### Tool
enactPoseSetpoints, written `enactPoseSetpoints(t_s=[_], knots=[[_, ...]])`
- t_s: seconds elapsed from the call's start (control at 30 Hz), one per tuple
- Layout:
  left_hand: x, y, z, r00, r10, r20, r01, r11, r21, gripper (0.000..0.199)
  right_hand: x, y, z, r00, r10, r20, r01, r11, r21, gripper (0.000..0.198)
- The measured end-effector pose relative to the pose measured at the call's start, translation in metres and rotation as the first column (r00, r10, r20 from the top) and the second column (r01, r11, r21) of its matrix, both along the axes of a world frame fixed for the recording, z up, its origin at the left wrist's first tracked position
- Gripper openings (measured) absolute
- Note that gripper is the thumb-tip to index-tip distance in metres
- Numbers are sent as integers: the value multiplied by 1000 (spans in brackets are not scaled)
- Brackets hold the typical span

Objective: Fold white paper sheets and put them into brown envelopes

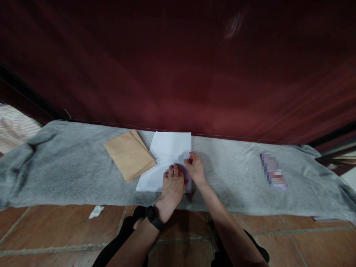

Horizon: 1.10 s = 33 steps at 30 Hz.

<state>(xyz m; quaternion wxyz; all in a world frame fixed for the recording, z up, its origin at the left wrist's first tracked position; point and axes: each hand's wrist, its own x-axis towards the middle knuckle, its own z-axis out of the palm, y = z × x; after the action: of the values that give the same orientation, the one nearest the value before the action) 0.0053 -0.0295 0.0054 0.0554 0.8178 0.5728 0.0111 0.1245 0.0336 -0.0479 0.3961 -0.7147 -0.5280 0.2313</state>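
Observation:
A stack of white paper (171, 142) lies on a grey cloth, its lower left corner spreading outward. My left hand (172, 181), with a black watch on the wrist, rests flat on the lower part of the paper, fingers pointing away from me. Close by, my right hand (195, 170) is at the paper's right edge. Its fingers are bent and its thumb stands a little apart from the index finger; I see nothing held there. Several brown envelopes (129, 155), the top one with red print, overlap the paper's left side.
The grey cloth (230, 174) covers a long, low surface against a dark red panel (194, 74). A blurred, pixelated item (274, 172) lies to the right. Below is a tiled floor (55, 230) with a white scrap (96, 211) on it.

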Motion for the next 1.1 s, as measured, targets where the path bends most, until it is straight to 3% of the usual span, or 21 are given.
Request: enactPoseSetpoints(t_s=[0.1, 0.3, 0.43, 0.57, 0.77, 0.93, 1.0, 1.1], knots=[[0, -1, 2, 1000, -2, 18, 3, 1000, -16, 38, -1, -2, 0, 996, 4, -92, -4, 1000, 2, 42], [-3, 3, 6, 995, 4, 100, -3, 1000, -11, 41, 14, -2, -1, 993, 41, -109, -45, 999, -30, 10], [-9, 11, 8, 982, 47, 182, -58, 997, 55, 46, 45, 2, 1, 991, -18, -133, 12, 999, -48, 10], [-15, 19, 3, 958, 105, 267, -101, 995, -26, 53, 83, -2, 5, 976, -35, -213, 14, 995, -96, 8], [-15, 30, -18, 873, 135, 469, -98, 990, -103, 53, 138, -33, 15, 933, -83, -349, 17, 982, -187, 17], [0, 34, -28, 729, 179, 661, -50, 977, -209, 49, 160, -46, 22, 900, -122, -418, 32, 976, -217, 24], [8, 36, -28, 610, 271, 745, -83, 956, -280, 48, 162, -44, 21, 895, -106, -433, 14, 978, -210, 23], [16, 38, -24, 346, 472, 811, -157, 881, -446, 47, 160, -37, 17, 906, -53, -420, -22, 985, -173, 20]])
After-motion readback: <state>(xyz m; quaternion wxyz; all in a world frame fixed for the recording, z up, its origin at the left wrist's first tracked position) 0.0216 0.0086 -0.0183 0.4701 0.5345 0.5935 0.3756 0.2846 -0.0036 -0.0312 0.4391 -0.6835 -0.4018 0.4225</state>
